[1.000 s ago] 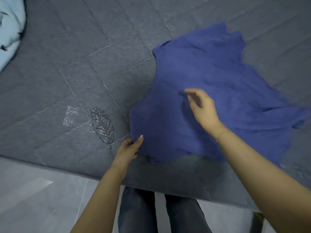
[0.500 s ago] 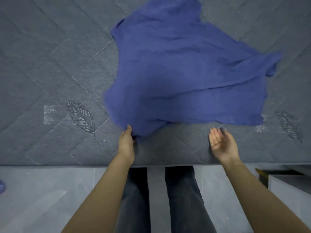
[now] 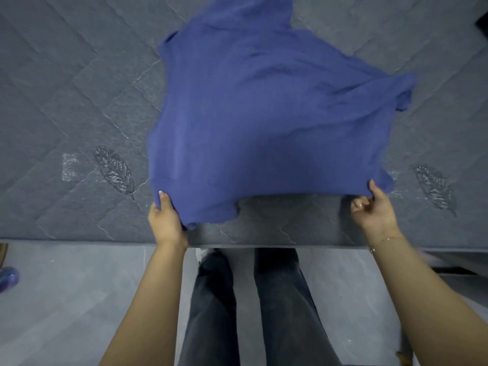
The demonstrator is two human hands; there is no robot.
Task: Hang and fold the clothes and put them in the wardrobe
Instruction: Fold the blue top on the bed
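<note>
Your left hand (image 3: 165,223) and right hand (image 3: 375,207) each pinch the blue shirt's (image 3: 264,114) hem over the mattress (image 3: 66,101); folding seemingly hasn't begun.

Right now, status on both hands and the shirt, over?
Left hand grips the blue shirt at its near left corner. Right hand pinches the near right corner. Shirt spread over the mattress, near edge lifted. Nothing in the way.

Left hand (image 3: 165,220) and right hand (image 3: 375,207) each pinch the blue shirt (image 3: 264,109) hem above the grey mattress (image 3: 66,101).
</note>
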